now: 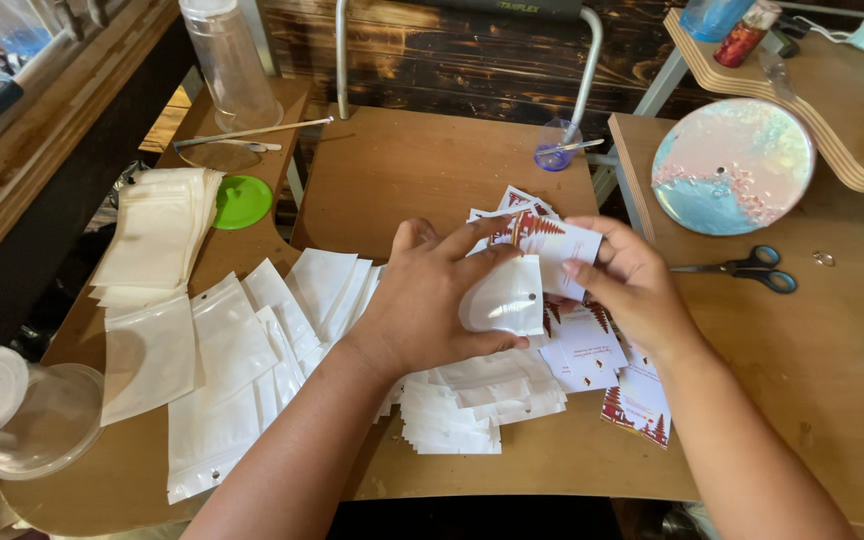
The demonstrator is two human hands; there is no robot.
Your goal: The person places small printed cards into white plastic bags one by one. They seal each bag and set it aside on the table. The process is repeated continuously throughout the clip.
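My left hand [430, 300] holds a small white pouch [508, 298] with a hang hole, thumb under it and fingers over its top. My right hand [630, 283] pinches a white card with red tree print [558, 240] at the pouch's upper edge. Both hands meet over the middle of the wooden table [422, 160]. Under them lie loose printed cards [592, 350] and a stack of small white pouches [472, 405].
Larger white pouches [222, 370] fan out at left, with another pile [157, 230] behind. A green lid [242, 200], a clear cup [557, 148], scissors [752, 268], a round pastel disc [732, 165] and a clear container [22, 415] stand around.
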